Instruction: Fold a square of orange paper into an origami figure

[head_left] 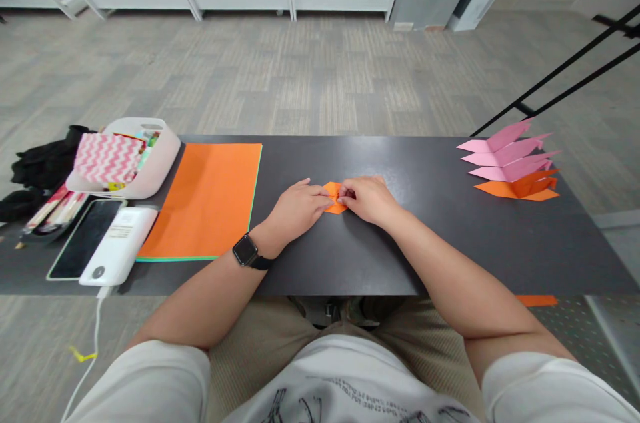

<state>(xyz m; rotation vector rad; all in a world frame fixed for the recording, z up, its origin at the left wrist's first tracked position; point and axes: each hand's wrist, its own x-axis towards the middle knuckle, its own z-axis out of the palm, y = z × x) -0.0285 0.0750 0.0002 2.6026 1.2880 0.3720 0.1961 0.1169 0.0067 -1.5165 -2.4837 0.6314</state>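
A small folded piece of orange paper (335,198) lies on the dark table in front of me, between my two hands. My left hand (300,204), with a black watch on its wrist, rests flat with its fingertips on the paper's left side. The fingers of my right hand (367,199) are curled and pinch the paper's right side. To the left lies a stack of large paper sheets (203,200), orange on top with a green edge. Folded pink paper birds (505,153) and an orange one (523,186) stand in a row at the right.
At the left are a white basket (163,166) with a pink-patterned packet, a black cloth bundle (47,160), a dark phone (87,240) and a white power bank (120,245) with a cable. Black metal bars rise behind the table's right end.
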